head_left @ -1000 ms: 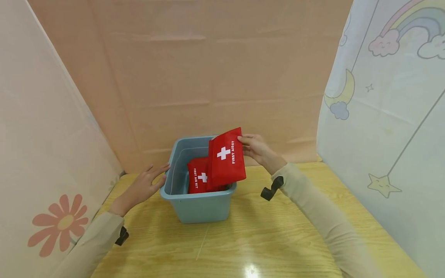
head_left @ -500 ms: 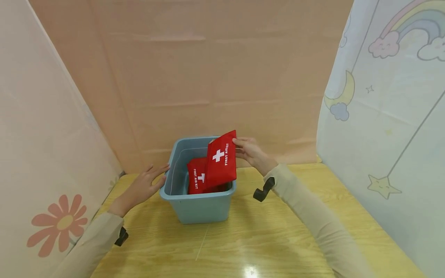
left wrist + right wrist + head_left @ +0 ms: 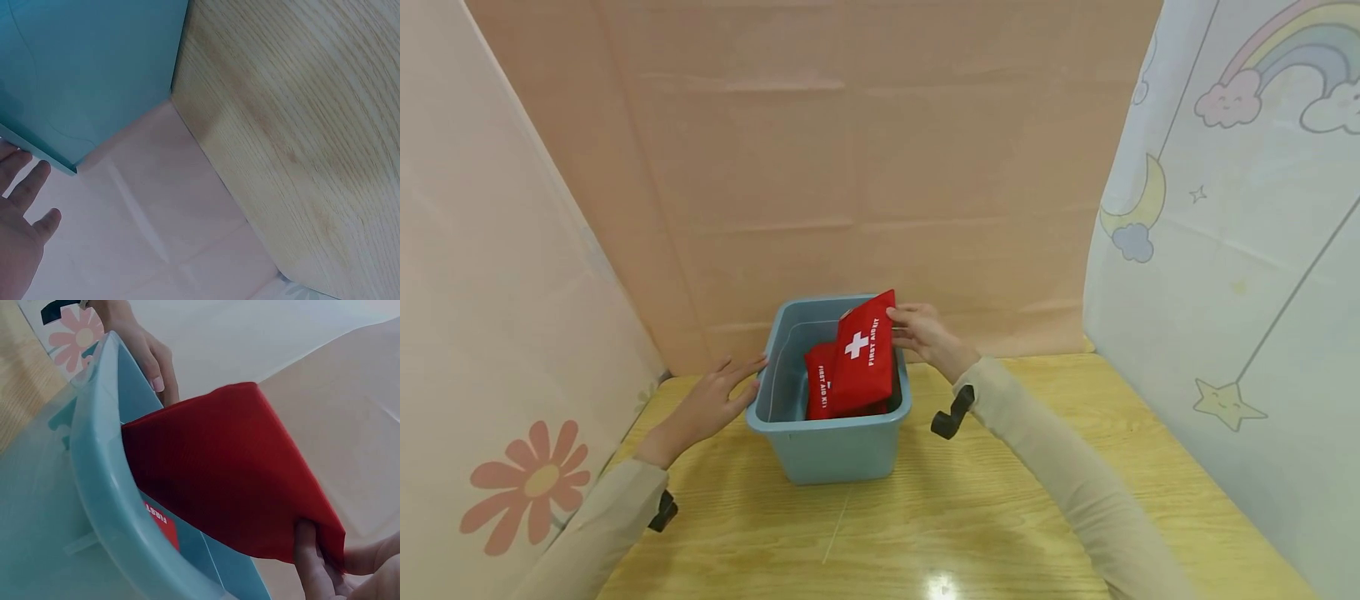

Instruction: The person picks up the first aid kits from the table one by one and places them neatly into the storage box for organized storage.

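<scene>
My right hand (image 3: 928, 337) pinches the right edge of a red first aid kit pouch (image 3: 863, 379) with a white cross. The pouch is tilted over the opening of a blue plastic bin (image 3: 838, 457), its lower left end dipping inside. In the right wrist view, thumb and fingers grip one end of this pouch (image 3: 206, 462). Under it, a second red first aid kit pouch (image 3: 817, 392) lies in the bin, partly covered. My left hand (image 3: 711, 404) rests its straight fingertips on the bin's left rim; the left wrist view shows those fingers (image 3: 28, 187) at the rim.
The bin stands on a yellowish wood-grain table (image 3: 737, 533). Behind it hangs a peach-coloured sheet (image 3: 850, 167). Pale printed sheets flank the table, a flower (image 3: 538, 483) on the left one and a star (image 3: 1227, 402) on the right. Black straps hang at both wrists.
My right hand has moved left and slightly down, carrying the pouch further over the bin and covering more of the pouch below. The left hand has stayed at the rim.
</scene>
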Action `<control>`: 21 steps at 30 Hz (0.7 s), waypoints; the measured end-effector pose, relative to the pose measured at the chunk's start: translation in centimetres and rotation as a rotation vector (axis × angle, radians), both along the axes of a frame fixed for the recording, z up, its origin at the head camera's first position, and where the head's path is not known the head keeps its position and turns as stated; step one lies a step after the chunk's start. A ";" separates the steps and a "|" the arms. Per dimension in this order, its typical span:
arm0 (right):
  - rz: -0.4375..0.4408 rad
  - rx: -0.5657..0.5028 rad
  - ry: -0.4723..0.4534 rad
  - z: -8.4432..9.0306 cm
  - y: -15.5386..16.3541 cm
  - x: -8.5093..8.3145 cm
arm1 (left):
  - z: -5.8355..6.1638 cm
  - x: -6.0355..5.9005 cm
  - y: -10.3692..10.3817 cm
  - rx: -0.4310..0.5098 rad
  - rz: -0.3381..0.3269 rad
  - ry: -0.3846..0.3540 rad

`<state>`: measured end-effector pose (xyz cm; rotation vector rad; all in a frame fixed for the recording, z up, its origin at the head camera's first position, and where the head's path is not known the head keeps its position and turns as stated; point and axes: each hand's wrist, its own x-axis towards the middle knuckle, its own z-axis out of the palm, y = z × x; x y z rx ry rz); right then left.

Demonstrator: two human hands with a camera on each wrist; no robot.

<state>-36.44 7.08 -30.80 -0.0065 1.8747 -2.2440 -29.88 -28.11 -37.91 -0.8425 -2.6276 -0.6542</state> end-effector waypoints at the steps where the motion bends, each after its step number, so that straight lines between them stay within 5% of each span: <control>1: -0.001 0.007 -0.001 0.0 -0.1 0.0 | 0.0 0.0 0.0 0.003 0.000 0.000; 21: 0.039 0.134 -0.022 -1.4 -2.2 -0.1 | -0.3 -0.4 -0.3 -0.021 0.008 0.010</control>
